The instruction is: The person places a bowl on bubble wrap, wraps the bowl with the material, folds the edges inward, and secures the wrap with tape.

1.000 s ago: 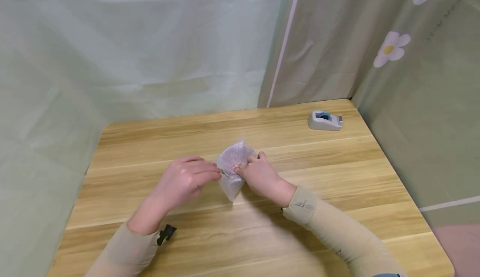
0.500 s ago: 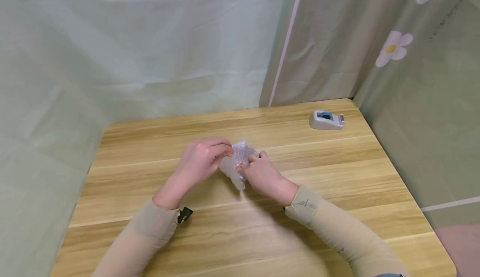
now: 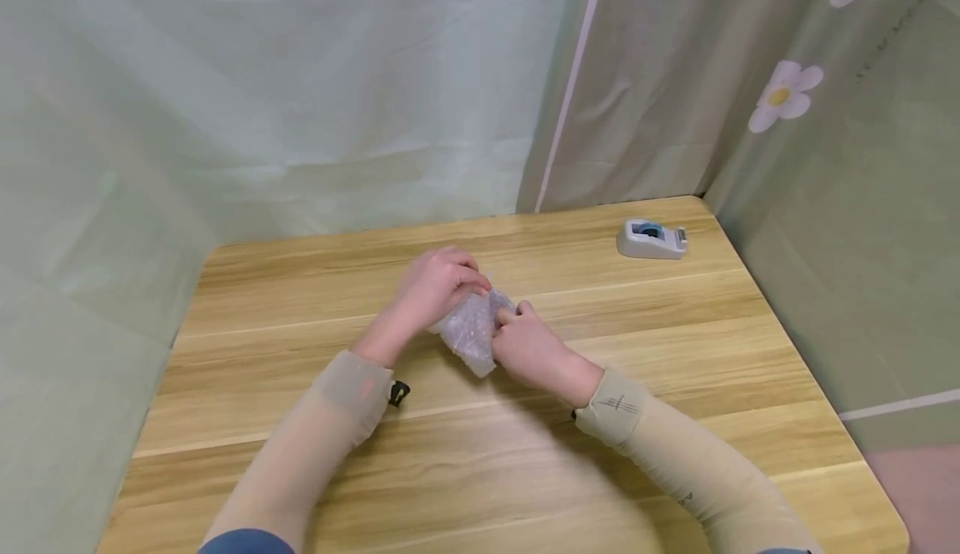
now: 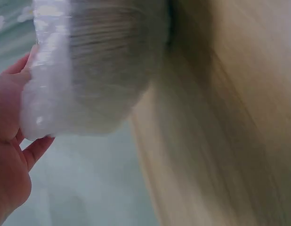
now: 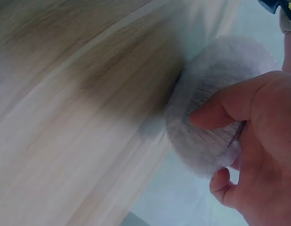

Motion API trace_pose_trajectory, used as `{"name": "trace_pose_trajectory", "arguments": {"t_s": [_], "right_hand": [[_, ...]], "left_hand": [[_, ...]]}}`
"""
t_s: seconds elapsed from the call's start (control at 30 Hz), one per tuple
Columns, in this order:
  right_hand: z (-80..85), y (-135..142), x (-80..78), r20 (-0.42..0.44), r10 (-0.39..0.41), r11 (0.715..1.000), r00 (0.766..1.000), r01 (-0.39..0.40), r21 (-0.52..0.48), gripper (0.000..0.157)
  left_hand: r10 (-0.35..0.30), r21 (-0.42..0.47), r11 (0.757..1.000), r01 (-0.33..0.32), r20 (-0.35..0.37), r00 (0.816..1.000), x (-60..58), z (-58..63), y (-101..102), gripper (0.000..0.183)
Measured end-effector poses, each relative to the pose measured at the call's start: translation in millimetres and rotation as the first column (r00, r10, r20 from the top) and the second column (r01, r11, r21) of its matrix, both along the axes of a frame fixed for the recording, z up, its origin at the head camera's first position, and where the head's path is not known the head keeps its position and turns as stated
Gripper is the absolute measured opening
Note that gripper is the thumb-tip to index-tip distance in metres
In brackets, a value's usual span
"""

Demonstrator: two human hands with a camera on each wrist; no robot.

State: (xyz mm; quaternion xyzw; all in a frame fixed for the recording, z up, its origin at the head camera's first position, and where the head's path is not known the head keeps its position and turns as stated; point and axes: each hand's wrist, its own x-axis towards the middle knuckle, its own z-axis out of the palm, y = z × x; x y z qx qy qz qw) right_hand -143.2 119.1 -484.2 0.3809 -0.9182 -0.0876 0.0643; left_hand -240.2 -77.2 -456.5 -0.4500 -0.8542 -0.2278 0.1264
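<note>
A round bundle in clear bubble wrap (image 3: 469, 334) is at mid-table, between both hands. Through the film, a thing with fine ribbed sides (image 4: 105, 52) shows in the left wrist view; its kind cannot be told. My left hand (image 3: 444, 284) pinches a flap of the wrap at the bundle's far left side. In the left wrist view the flap's folded edge lies between thumb and fingers. My right hand (image 3: 531, 352) grips the bundle from the right, its thumb (image 5: 221, 109) pressed against the ribbed side in the right wrist view.
A grey tape dispenser (image 3: 651, 239) with a blue-cored roll stands near the table's back right corner. The wooden table (image 3: 300, 304) is bordered by hanging pale green curtains (image 3: 337, 121) at the back and sides.
My left hand has moved away from me and to the right, drawing the wrap's left flap up over the bundle. My right hand has stayed nearly in place, holding it.
</note>
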Motion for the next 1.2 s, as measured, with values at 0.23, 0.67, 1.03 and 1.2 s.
{"name": "trace_pose_trajectory", "arguments": {"t_s": [0.23, 0.67, 1.03, 1.2], "right_hand": [[-1.9, 3, -1.8, 0.013, 0.039, 0.998, 0.999, -0.038, -0.043, 0.02], [-14.7, 16, -8.3, 0.053, 0.047, 0.991, 0.997, -0.04, -0.127, 0.012], [-1.9, 33, -3.1, 0.09, 0.123, 0.964, 0.988, -0.097, -0.247, 0.025], [6.9, 39, -2.2, 0.105, 0.145, 0.89, 0.984, -0.084, -0.449, 0.025]], "left_hand": [[-0.02, -0.082, 0.996, 0.023, 0.036, 0.999, -8.8, -17.1, 7, 0.006], [-0.08, -0.23, 0.97, 0.072, -0.022, 0.997, -7.6, -25.2, 20, 0.009], [-0.03, -0.299, 0.954, 0.017, -0.04, 0.999, -6.4, -32.1, 31, 0.015], [-0.003, -0.317, 0.949, -0.008, -0.034, 0.999, -6.9, -32.8, 33, 0.024]]}}
